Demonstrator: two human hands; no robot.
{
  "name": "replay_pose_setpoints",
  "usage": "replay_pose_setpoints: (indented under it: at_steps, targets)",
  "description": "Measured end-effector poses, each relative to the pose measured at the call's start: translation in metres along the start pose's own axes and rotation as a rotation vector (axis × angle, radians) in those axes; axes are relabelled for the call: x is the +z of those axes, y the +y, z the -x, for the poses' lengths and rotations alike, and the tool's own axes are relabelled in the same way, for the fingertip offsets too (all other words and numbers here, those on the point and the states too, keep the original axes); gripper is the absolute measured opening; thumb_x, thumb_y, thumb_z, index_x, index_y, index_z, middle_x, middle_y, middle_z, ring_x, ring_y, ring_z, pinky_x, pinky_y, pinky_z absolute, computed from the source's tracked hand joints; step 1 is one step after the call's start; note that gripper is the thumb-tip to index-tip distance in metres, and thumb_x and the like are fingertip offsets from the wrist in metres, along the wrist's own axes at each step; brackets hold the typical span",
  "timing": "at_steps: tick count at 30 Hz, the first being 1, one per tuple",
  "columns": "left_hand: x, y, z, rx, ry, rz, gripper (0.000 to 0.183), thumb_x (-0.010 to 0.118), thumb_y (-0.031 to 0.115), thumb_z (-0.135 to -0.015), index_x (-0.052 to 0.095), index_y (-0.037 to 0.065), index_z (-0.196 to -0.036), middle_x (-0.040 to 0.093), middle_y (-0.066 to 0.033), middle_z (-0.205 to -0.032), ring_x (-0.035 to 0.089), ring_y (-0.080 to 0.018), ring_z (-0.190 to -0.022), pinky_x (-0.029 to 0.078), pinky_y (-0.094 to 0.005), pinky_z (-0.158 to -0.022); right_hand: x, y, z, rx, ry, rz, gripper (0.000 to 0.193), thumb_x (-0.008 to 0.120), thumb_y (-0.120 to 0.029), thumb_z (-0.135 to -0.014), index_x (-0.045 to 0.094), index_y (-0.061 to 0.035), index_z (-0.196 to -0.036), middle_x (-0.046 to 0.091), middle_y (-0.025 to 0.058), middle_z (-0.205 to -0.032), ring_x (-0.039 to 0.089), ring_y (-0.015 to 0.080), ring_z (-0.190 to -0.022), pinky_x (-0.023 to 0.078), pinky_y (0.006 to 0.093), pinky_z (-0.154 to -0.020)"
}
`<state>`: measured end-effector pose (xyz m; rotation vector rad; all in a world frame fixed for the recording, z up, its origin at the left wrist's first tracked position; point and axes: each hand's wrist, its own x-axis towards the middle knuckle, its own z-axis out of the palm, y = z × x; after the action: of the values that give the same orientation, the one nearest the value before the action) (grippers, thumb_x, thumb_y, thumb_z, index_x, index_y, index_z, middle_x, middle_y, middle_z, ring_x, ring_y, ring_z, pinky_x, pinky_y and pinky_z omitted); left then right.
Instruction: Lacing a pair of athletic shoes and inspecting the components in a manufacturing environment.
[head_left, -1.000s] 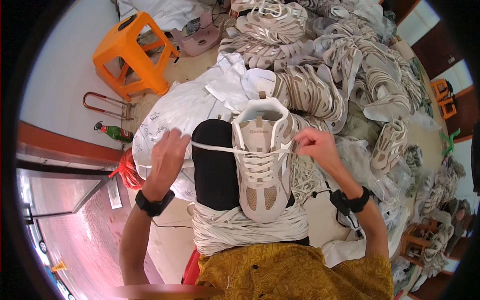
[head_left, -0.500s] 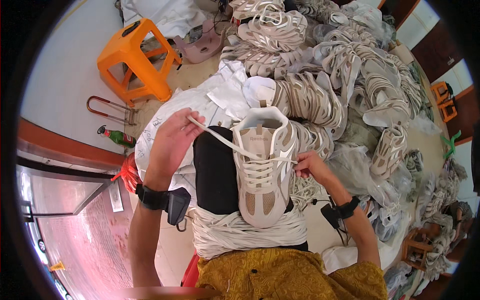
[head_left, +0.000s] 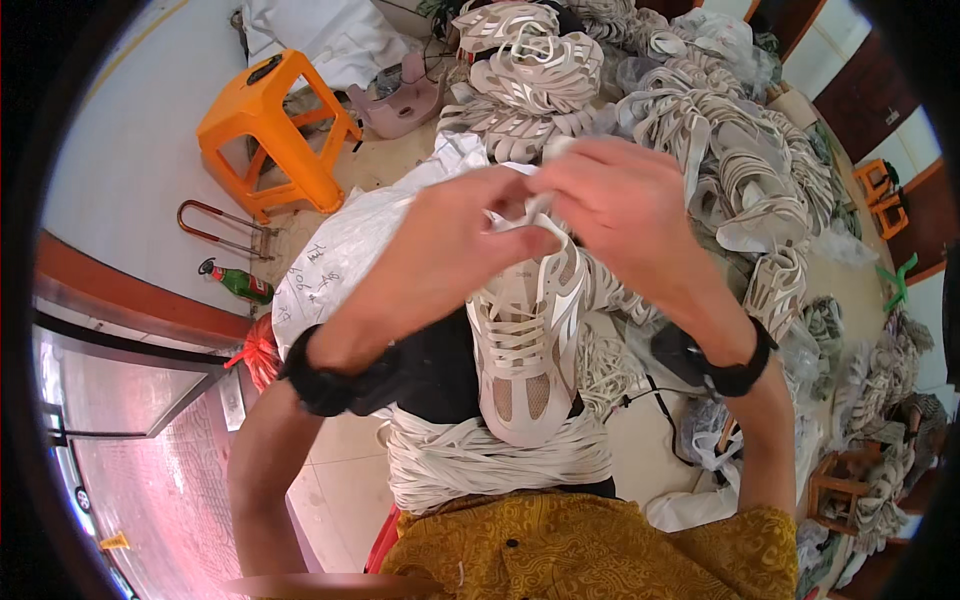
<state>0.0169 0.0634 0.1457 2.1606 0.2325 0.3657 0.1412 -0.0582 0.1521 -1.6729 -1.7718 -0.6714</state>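
Note:
A beige and white lace-up sneaker rests on my lap, toe toward me, with its flat cream lace threaded across the tongue. My left hand and my right hand meet above the shoe's collar, fingers pinched on lengths of the lace. Motion blurs the fingertips, and the hands hide the shoe's heel end. A thick bundle of cream shoelaces lies across my thighs, below the toe.
Stacked sneaker uppers cover the floor ahead and right. An orange stool stands at the far left, near a green bottle. A white sack lies beside my left arm; more loose laces hang right of the shoe.
Both hands have risen and come together over the shoe's collar. Before, the left hand drew one lace end out leftward while the right hand held the lace at the shoe's right side.

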Motion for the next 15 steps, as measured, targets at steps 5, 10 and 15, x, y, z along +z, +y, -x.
replay_pose_setpoints:
  at_steps: [5,10,15]
  targets:
    - [-0.013,-0.014,-0.004,-0.106,-0.045,0.659,0.026,0.048,0.022,-0.088,0.056,-0.002,-0.094,0.061,-0.0063,-0.082,0.060,-0.0161,-0.079,0.046,-0.0254,-0.072,-0.003,-0.004,0.012,0.525,0.059,-0.578,0.029,0.062,-0.006,-0.068,0.060,-0.0015,-0.097,0.062,0.0051,-0.076,0.057,0.0092,-0.064,0.044,0.0230,-0.056]
    - [-0.028,-0.010,-0.008,0.025,-0.053,1.068,0.028,0.044,0.021,-0.090,0.052,-0.004,-0.101,0.057,-0.0117,-0.097,0.058,-0.0232,-0.094,0.047,-0.0352,-0.085,0.060,-0.017,0.053,0.753,-0.254,-0.897,0.047,0.064,-0.007,-0.067,0.051,0.0006,-0.112,0.062,0.0061,-0.073,0.054,0.0071,-0.063,0.043,0.0227,-0.061]
    - [-0.048,-0.008,-0.015,0.175,-0.001,1.019,0.029,0.042,0.020,-0.091,0.050,-0.005,-0.103,0.056,-0.0142,-0.103,0.056,-0.0249,-0.098,0.045,-0.0373,-0.088,0.053,-0.014,0.039,0.907,-0.006,-1.395,0.044,0.060,0.000,-0.070,0.052,-0.0024,-0.114,0.062,0.0105,-0.071,0.057,0.0137,-0.056,0.045,0.0231,-0.058]
